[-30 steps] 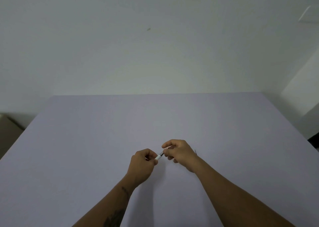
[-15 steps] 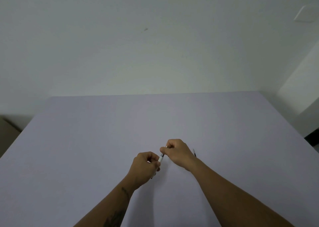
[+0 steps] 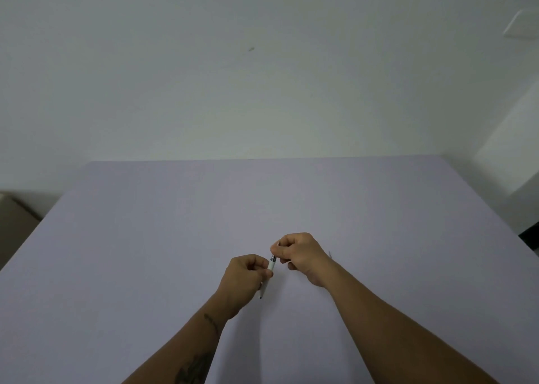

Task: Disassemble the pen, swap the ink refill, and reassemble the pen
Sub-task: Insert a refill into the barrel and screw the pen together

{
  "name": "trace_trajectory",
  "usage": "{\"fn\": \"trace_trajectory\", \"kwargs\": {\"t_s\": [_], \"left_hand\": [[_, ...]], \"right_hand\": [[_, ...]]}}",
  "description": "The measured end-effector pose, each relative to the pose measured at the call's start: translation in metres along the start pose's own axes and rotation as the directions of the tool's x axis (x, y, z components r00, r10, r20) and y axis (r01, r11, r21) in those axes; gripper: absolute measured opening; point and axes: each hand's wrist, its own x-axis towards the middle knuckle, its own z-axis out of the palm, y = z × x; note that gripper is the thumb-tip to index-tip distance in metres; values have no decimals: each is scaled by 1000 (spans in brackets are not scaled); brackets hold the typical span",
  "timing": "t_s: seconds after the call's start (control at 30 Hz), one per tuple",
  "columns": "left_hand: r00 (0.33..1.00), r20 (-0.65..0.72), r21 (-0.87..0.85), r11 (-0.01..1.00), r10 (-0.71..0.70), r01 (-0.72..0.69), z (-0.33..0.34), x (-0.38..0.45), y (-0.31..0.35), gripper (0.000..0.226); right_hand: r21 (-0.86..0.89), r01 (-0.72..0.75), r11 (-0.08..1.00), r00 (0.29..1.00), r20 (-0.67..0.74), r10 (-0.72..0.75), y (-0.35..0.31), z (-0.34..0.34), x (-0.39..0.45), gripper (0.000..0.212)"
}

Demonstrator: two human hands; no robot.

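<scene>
A slim white pen (image 3: 271,265) with a dark metal band is held between both hands above the lilac table (image 3: 175,223). My left hand (image 3: 243,278) is closed round the pen's white barrel, and the barrel's lower end sticks out below the fist. My right hand (image 3: 300,254) pinches the pen's upper end just past the dark band. The pen tilts up and to the right. A thin dark sliver (image 3: 330,254) lies on the table right behind my right wrist; what it is I cannot tell.
The table reaches to a pale wall at the back. A brown box (image 3: 14,223) stands off the table's left edge. A dark object (image 3: 529,236) shows past the right edge.
The pen has swung from nearly level to steeply tilted. My left hand has dropped slightly toward me, and the barrel's lower end now shows under it. Both hands keep their hold.
</scene>
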Motion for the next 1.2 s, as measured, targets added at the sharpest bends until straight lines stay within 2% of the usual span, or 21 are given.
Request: {"fn": "trace_trajectory", "kwargs": {"t_s": [0.2, 0.27, 0.33, 0.4, 0.47, 0.67, 0.83, 0.93, 1.03, 1.1, 1.2], "left_hand": [[1000, 9, 22, 1000, -1, 1, 5, -1, -4, 5], [1000, 14, 22, 1000, -4, 3, 5, 0, -4, 5], [1000, 20, 4, 1000, -8, 8, 5, 1, -3, 5], [1000, 19, -4, 1000, -8, 8, 4, 3, -1, 5], [1000, 20, -6, 1000, -3, 3, 3, 4, 0, 6], [1000, 29, -13, 1000, 5, -4, 3, 5, 0, 5], [1000, 15, -2, 1000, 14, -14, 3, 5, -3, 6], [1000, 18, 15, 1000, 10, -10, 2, 4, -4, 7], [1000, 18, 14, 1000, 9, -10, 1, 5, -4, 8], [1000, 15, 9, 1000, 7, -7, 1, 5, -3, 8], [1000, 9, 5, 1000, 8, -8, 0, 7, -2, 7]], "right_hand": [[-61, -2, 998, 999, -40, -1, 7, 3, -3, 33], [-50, -24, 998, 999, -27, 22, 6, 1, -5, 26], [62, -73, 995, 997, 30, 72, 2, -2, -7, 12], [156, -115, 981, 990, 103, 100, -1, -8, -7, 15], [155, -120, 981, 985, 138, 99, -1, -11, -8, 18], [126, -87, 988, 996, 33, 83, 1, -4, -4, 11], [101, -45, 994, 998, -49, 50, 5, 4, 0, 24], [61, -51, 997, 998, -23, 53, 4, 5, -1, 20], [91, -90, 992, 994, 63, 84, -1, 1, -4, 3], [143, -112, 983, 989, 108, 97, -2, -3, -4, 12], [143, -107, 984, 991, 96, 94, -2, -4, -3, 16]]}}
